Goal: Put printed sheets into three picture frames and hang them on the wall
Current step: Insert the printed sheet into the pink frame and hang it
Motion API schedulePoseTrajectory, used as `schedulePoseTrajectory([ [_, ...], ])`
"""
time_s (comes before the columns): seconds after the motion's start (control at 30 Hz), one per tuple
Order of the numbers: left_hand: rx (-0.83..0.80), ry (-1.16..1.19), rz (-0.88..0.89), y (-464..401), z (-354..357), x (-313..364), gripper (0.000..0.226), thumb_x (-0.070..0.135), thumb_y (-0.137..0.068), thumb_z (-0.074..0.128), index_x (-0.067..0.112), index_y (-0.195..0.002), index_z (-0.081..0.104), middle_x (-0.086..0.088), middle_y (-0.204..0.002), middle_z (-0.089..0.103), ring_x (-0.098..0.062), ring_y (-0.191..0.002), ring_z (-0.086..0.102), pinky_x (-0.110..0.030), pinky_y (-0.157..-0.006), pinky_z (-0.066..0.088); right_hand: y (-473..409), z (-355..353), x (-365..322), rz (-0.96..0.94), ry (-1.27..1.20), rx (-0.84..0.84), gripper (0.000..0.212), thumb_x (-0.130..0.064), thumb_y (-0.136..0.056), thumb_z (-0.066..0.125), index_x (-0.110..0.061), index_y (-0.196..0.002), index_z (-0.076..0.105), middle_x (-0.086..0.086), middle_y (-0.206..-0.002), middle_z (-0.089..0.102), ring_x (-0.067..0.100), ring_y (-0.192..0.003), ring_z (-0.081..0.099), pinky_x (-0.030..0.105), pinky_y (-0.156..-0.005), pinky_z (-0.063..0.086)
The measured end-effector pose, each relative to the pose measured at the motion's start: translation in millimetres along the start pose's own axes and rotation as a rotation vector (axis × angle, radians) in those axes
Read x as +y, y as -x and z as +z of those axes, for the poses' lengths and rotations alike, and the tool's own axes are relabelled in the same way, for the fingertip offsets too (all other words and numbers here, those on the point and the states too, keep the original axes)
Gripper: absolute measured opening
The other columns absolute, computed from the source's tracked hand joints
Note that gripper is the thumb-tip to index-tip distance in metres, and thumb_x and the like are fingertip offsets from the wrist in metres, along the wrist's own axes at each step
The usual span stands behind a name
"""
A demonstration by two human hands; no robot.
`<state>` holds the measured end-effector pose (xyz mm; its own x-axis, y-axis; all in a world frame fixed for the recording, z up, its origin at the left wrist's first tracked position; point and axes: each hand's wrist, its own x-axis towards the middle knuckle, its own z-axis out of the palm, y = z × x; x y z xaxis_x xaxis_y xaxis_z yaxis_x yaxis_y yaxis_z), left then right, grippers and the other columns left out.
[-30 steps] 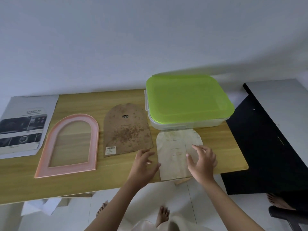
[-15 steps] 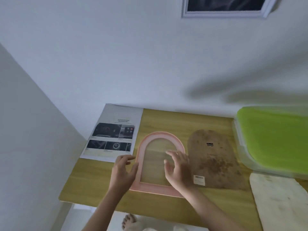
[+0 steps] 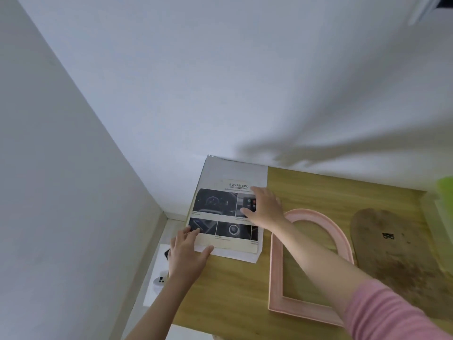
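A printed sheet [image 3: 220, 212] with dark car-dashboard pictures and the word ADVANCED lies on the far left corner of the wooden table [image 3: 235, 290]. My left hand [image 3: 188, 253] rests spread at the sheet's near left corner, fingers touching its edge. My right hand [image 3: 263, 209] lies flat with fingers apart on the sheet's right side. Right of the sheet lies a pink arched picture frame [image 3: 275, 278], empty, with the table showing through. Beyond it lies the frame's brown arched backing board [image 3: 397, 253].
White walls meet in a corner behind and left of the table. A green-lidded box [image 3: 446, 187] shows at the right edge. A white frame's corner [image 3: 426, 6] hangs on the wall top right. Below the table's left end, a white paper with small dark objects [image 3: 159, 278] lies on the floor.
My view swung left. Both hands moved from the clear sheet at the right, over the pink frame, onto the printed sheet at the table's left corner.
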<state>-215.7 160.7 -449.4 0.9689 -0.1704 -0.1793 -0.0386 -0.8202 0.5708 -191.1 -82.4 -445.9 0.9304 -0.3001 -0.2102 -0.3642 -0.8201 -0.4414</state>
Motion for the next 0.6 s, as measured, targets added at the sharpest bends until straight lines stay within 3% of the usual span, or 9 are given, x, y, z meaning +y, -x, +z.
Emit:
schedulePoseTrajectory([
  [0.17,-0.014,-0.034,-0.003,-6,5,-4,0.055,0.045,-0.075,0.068,0.022,-0.124,0.055,0.006,-0.132,0.041,-0.018,-0.122,0.037,-0.04,-0.093,0.046,-18,-3,-10,0.042,0.163,-0.089,0.093,-0.065,-0.071,0.064,-0.021,-0.143,0.025,0.003,-0.142,0.039,0.027,-0.131,0.035,0.053,-0.109,0.029],
  [0.3,-0.025,-0.058,0.005,-10,6,-6,0.054,0.047,-0.075,0.067,0.023,-0.122,0.055,0.007,-0.13,0.04,-0.018,-0.12,0.038,-0.041,-0.092,0.047,-20,-2,-15,0.058,0.111,-0.062,0.092,-0.064,-0.066,0.069,-0.024,-0.14,0.031,0.003,-0.135,0.045,0.026,-0.125,0.04,0.048,-0.105,0.035],
  [0.47,-0.031,-0.064,0.007,-10,7,-8,0.054,0.048,-0.076,0.065,0.023,-0.123,0.054,0.007,-0.13,0.039,-0.018,-0.121,0.036,-0.04,-0.092,0.047,-11,-4,-15,0.091,-0.303,-0.031,0.074,-0.044,-0.065,0.08,-0.026,-0.126,0.043,0.003,-0.12,0.057,0.022,-0.105,0.055,0.041,-0.085,0.052],
  [0.6,-0.027,-0.073,0.012,-10,7,-9,0.055,0.049,-0.076,0.065,0.023,-0.123,0.054,0.006,-0.13,0.041,-0.019,-0.121,0.037,-0.041,-0.092,0.047,20,-6,-19,0.09,-0.633,0.07,0.059,-0.024,-0.069,0.081,-0.028,-0.118,0.049,-0.004,-0.109,0.059,0.017,-0.1,0.059,0.037,-0.084,0.054],
])
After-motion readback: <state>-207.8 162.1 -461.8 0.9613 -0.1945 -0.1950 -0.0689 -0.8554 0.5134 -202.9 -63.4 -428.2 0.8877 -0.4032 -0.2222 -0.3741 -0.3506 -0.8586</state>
